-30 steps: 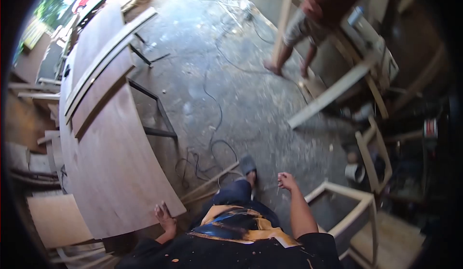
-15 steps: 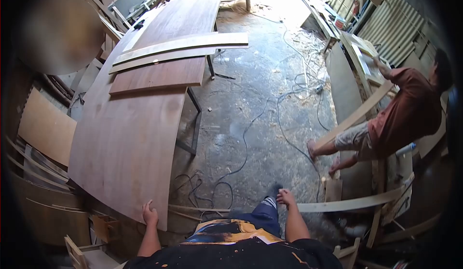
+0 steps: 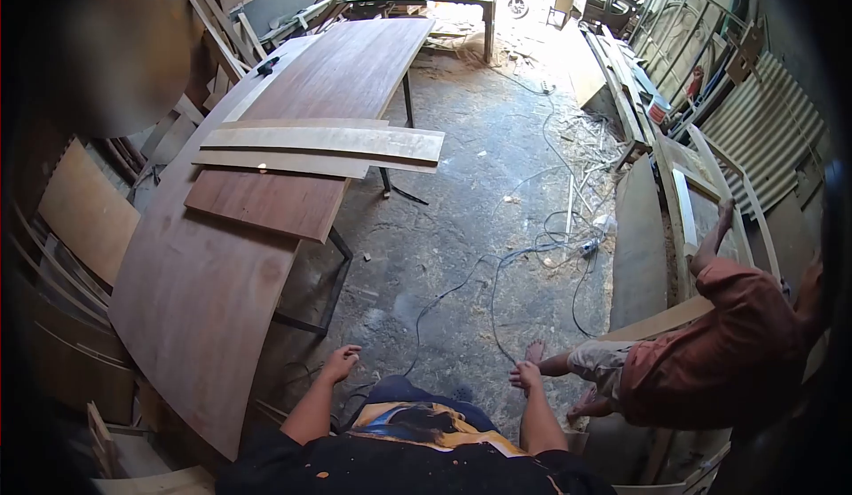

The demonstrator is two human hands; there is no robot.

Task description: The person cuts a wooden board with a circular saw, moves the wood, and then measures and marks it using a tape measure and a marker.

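My left hand (image 3: 339, 364) hangs in the air just right of the long wooden sheet (image 3: 191, 317), apart from its edge, fingers loosely bent with nothing in them. My right hand (image 3: 525, 376) is over the floor in front of my body, its fingers a little curled and apart, also holding nothing. Across the sheet lie a reddish-brown board (image 3: 266, 204) and pale planks (image 3: 328, 142), their right ends sticking out past the sheet's edge. Neither hand touches the wood.
On the right a person in a rust-coloured shirt (image 3: 714, 353) stands near a wooden frame (image 3: 697, 206), one arm stretched over it. Cables (image 3: 493, 295) and wood scraps (image 3: 577, 184) lie on the concrete floor (image 3: 426, 246). A metal table leg (image 3: 335, 282) stands left of the walkway.
My view has moved forward along the sheet. My left hand has gone from above the sheet's near corner to beside its edge. The other person now appears closer, at lower right.
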